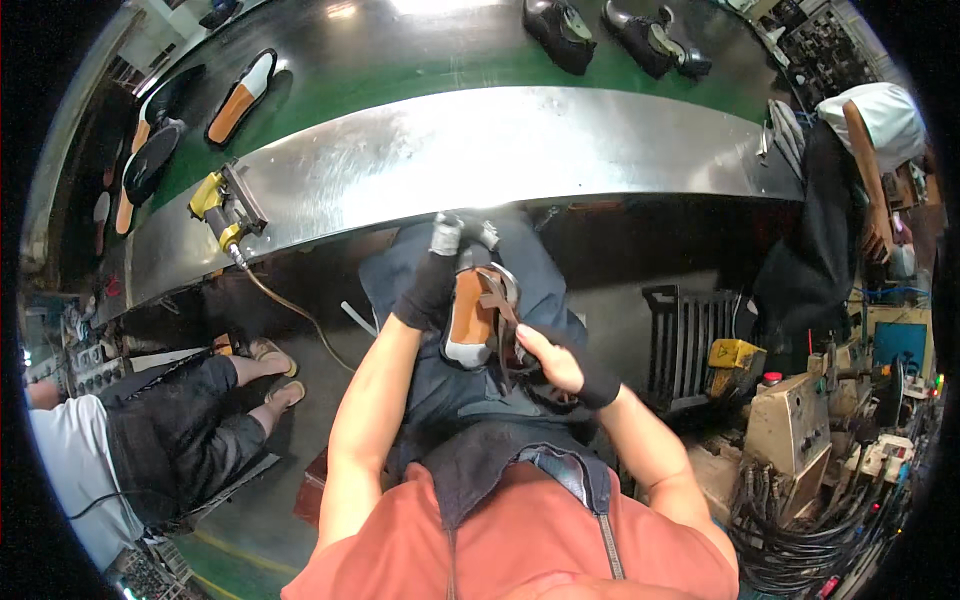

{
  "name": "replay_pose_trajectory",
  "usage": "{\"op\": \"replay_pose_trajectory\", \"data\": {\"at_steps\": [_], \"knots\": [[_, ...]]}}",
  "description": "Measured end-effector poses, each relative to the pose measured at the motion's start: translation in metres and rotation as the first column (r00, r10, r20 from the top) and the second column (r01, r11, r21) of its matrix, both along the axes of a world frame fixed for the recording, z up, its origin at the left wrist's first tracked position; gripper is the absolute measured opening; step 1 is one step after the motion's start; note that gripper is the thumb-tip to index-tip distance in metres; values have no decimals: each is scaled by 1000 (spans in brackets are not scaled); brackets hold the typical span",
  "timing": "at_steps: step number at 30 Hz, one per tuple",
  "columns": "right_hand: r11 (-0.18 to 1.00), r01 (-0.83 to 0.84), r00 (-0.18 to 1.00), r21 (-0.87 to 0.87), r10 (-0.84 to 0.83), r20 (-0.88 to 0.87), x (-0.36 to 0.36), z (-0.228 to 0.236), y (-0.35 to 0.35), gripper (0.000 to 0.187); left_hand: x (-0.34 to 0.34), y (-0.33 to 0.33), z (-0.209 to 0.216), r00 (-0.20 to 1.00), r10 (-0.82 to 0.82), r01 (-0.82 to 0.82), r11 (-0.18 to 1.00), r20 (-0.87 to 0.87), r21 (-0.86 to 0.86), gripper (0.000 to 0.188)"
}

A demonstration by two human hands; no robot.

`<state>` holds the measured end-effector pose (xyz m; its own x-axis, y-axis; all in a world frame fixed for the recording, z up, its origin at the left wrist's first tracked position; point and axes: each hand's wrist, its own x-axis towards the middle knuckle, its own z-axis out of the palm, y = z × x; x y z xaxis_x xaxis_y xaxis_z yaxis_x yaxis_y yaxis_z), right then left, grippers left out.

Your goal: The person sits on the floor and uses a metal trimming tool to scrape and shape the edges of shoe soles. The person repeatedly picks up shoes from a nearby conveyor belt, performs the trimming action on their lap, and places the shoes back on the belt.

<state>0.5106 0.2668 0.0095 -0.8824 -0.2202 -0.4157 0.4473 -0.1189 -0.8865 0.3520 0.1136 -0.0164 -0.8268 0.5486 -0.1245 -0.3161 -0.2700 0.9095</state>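
Note:
Above my lap is a shoe piece, its tan insole (467, 310) facing up with a pale grey-white end towards me. Brown straps (497, 297) run along its right side, and some hang down loose. My left hand (455, 242), in a grey glove with a black wrist cover, is closed around the far end of the piece. My right hand (548, 362), bare with a black wristband, closes on the brown straps at the near right side, thumb on top. Its other fingers are partly hidden beneath.
A metal-edged bench (450, 140) with a green belt lies ahead. On it rest a yellow nail gun (212, 205) with a hose, insoles (243, 98) and black shoes (560, 35). A black crate (690, 345) and machines stand right. People are at both sides.

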Motion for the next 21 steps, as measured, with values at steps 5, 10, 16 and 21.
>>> {"op": "replay_pose_trajectory", "data": {"at_steps": [5,10,16,21], "knots": [[973,-43,942,-226,115,316,-23,34,0,41,15,-10,2,987,42,-50,998,-153,-48,63],[983,-126,990,134,117,78,1,-12,-10,37,22,-3,-11,988,136,-133,989,-70,58,50],[878,280,876,389,-68,-477,6,-62,-64,22,24,-8,-3,979,138,-138,990,-147,9,45],[856,-85,876,509,308,-372,35,-30,-40,22,64,-45,-17,919,106,-139,989,-381,-60,54]]}}
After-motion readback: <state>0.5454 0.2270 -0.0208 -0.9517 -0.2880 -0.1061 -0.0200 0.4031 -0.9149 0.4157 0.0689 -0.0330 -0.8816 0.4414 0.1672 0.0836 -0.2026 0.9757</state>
